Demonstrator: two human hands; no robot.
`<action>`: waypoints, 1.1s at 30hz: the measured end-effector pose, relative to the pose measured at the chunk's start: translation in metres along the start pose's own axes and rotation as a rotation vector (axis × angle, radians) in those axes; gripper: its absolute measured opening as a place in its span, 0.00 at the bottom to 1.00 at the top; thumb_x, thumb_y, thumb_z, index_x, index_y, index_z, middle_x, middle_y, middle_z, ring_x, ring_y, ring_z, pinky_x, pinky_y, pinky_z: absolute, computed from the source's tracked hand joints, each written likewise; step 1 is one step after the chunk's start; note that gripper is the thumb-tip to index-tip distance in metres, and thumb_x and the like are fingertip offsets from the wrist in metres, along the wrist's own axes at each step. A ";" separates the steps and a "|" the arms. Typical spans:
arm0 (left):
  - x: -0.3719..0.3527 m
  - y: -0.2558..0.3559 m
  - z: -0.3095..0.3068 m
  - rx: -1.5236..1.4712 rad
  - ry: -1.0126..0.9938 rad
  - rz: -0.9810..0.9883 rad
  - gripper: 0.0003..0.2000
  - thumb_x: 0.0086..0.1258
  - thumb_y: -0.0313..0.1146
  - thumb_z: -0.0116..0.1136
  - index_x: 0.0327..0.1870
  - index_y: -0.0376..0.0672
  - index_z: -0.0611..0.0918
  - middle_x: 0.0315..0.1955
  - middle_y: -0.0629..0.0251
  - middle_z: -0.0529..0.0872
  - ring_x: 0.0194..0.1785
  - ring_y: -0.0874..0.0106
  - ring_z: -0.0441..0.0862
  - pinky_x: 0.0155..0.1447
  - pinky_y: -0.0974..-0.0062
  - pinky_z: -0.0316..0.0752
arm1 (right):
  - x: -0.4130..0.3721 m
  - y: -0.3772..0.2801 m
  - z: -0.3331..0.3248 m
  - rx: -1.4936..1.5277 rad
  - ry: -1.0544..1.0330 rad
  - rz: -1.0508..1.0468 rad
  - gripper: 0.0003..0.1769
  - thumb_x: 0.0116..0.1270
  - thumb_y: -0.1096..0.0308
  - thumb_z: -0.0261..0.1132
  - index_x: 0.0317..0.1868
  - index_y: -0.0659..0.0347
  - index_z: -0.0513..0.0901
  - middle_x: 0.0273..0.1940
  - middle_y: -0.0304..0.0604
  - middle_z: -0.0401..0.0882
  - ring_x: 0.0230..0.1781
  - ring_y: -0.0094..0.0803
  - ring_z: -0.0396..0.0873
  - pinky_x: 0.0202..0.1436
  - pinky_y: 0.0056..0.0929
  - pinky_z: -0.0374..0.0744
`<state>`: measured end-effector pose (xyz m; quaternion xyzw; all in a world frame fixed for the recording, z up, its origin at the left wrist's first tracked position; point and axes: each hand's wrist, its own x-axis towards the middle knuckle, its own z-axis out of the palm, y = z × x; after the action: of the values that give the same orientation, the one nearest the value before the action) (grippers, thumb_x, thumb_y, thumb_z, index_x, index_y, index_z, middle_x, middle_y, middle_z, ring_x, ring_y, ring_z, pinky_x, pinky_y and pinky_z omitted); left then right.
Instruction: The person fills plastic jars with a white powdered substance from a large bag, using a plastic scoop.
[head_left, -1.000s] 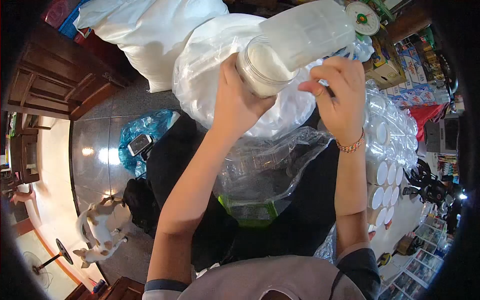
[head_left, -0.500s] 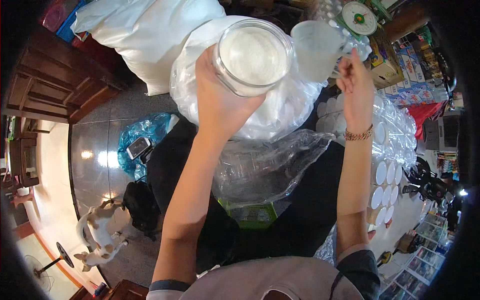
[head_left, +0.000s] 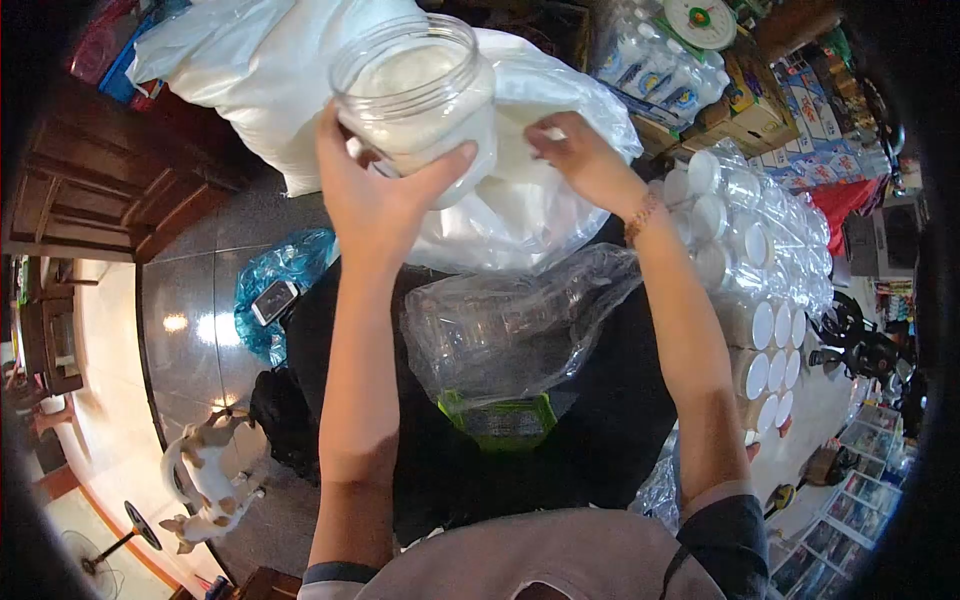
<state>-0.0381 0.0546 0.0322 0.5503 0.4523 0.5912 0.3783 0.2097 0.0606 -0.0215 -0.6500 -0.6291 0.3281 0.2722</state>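
Note:
My left hand [head_left: 385,195] is wrapped round a clear wide-mouthed jar [head_left: 425,110], tilted a little and filled with white granular material. To its right, my right hand [head_left: 575,150] is over the open plastic bag [head_left: 545,215] of white material, its fingers curled and slightly blurred; what they hold, if anything, is hidden. The jar has no lid on. A crumpled clear plastic bag [head_left: 510,330] with clear containers inside lies across my lap.
A big white sack [head_left: 260,80] stands at upper left. White-lidded jars [head_left: 760,350] are stacked at right, near bottled packs [head_left: 660,70] and a scale [head_left: 700,20]. A phone [head_left: 275,301] rests on blue plastic; a white-and-brown dog [head_left: 212,475] is at lower left.
My left hand and the jar have moved left and tilted. The translucent scoop-like container by my right hand is out of sight, and my right hand has moved left, over the bag.

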 end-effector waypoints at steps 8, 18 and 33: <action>-0.008 0.015 -0.009 -0.038 -0.047 0.093 0.43 0.43 0.29 0.80 0.64 0.33 0.68 0.55 0.54 0.77 0.60 0.62 0.76 0.67 0.63 0.69 | -0.011 0.008 -0.039 -0.229 -0.008 -0.102 0.26 0.72 0.50 0.60 0.58 0.63 0.76 0.56 0.52 0.77 0.51 0.41 0.82 0.58 0.34 0.76; -0.014 0.027 -0.011 0.042 -0.047 0.177 0.47 0.42 0.30 0.82 0.67 0.33 0.64 0.58 0.53 0.74 0.61 0.63 0.75 0.65 0.64 0.72 | -0.026 0.034 -0.070 -0.420 -0.102 -0.042 0.21 0.72 0.53 0.60 0.51 0.64 0.80 0.46 0.50 0.84 0.49 0.41 0.82 0.54 0.34 0.77; 0.007 0.002 -0.013 0.139 0.066 0.354 0.53 0.40 0.39 0.83 0.65 0.28 0.59 0.58 0.49 0.69 0.62 0.60 0.72 0.65 0.62 0.70 | 0.042 0.037 0.039 -0.558 -0.245 -0.198 0.14 0.65 0.61 0.60 0.46 0.58 0.82 0.49 0.49 0.82 0.53 0.46 0.78 0.60 0.42 0.75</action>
<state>-0.0519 0.0596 0.0362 0.6264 0.4004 0.6334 0.2147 0.2028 0.0979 -0.0782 -0.5907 -0.7833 0.1905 0.0361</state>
